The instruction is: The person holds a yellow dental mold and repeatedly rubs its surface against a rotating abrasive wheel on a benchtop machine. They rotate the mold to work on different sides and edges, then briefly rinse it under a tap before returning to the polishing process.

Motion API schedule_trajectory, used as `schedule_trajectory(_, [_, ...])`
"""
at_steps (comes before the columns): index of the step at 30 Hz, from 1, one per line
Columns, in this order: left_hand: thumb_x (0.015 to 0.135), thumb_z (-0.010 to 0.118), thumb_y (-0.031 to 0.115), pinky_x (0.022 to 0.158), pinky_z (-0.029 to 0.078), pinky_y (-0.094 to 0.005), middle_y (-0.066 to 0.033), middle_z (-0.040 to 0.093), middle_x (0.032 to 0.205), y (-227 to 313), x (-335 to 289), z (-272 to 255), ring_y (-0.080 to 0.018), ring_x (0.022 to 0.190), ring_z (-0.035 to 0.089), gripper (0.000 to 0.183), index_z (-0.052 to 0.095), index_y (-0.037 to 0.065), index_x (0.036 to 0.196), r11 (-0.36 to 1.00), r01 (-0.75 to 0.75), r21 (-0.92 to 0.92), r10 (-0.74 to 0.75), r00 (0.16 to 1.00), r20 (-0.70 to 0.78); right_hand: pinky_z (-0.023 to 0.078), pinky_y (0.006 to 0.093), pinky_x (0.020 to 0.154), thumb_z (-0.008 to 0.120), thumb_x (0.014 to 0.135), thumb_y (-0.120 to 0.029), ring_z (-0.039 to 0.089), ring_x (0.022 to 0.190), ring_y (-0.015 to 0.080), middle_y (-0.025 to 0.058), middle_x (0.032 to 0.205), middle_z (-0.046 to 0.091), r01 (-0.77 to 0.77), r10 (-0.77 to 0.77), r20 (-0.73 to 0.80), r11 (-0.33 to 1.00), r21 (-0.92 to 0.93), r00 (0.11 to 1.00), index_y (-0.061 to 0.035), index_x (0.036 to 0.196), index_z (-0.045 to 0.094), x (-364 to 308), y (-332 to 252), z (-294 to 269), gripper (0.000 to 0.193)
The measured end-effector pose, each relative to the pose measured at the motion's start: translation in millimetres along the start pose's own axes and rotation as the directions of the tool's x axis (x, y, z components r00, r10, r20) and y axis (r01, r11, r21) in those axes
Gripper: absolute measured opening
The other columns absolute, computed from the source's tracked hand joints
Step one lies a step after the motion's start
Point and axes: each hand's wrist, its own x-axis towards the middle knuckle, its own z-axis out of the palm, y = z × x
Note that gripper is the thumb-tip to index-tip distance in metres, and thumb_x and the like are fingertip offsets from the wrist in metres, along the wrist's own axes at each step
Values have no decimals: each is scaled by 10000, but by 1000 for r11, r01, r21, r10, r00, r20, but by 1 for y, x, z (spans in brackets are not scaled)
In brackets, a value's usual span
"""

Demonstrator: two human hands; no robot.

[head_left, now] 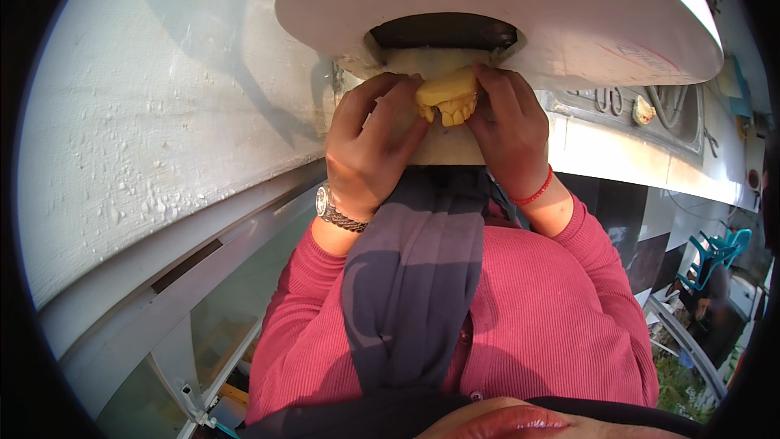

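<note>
Two bare hands hold one yellow dental cast at the upper centre of the frame, below the dark slot [443, 31] of a white housing [552, 8]. The dental cast [448, 93] is matte and opaque, with a smooth, flat-faced base uppermost and a row of rounded, moulded teeth along its lower edge; a small dark spot marks the row toward its left end. The person's left hand [370, 134] grips the left side of the cast, fingers curled and close together; the right hand [516, 126] grips the right side, fingers bent, tips against the base. I cannot tell whether the cast touches the pale ledge [443, 149] beneath it.

Materials: the housing is glossy and broadly curved, its slot a flattened oval. At the left of the frame, a white panel [122, 130] has a faintly grained surface strewn with raised, glistening specks. A metal-cased wristwatch [324, 200] and a dark braided band [349, 222] circle the left wrist, a thin red bracelet [535, 187] the right. Below, at lower centre, a dark, softly folded scarf [414, 276] overlies a ribbed, raspberry-pink cardigan [561, 301].
</note>
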Motion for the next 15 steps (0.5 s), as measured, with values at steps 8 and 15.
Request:
schedule_trajectory(8, [639, 735, -45, 633, 504, -303, -106, 634, 937, -3, 2, 1, -225, 785, 612, 429, 667, 52, 1051, 999, 1, 53, -2, 1000, 21, 475, 356, 613, 717, 658, -91, 549, 705, 246, 66, 775, 519, -41, 54, 70, 983, -176, 996, -59, 928, 563, 4, -4, -6, 313])
schedule_trajectory(15, [629, 756, -17, 728, 490, -344, -84, 633, 951, -3, 8, 0, -253, 813, 600, 402, 655, 55, 1012, 992, -49, 119, 44, 998, 42, 448, 317, 566, 719, 666, -155, 534, 635, 187, 19, 675, 497, 71, -44, 95, 949, -306, 995, -96, 843, 549, 6, -1, -6, 252])
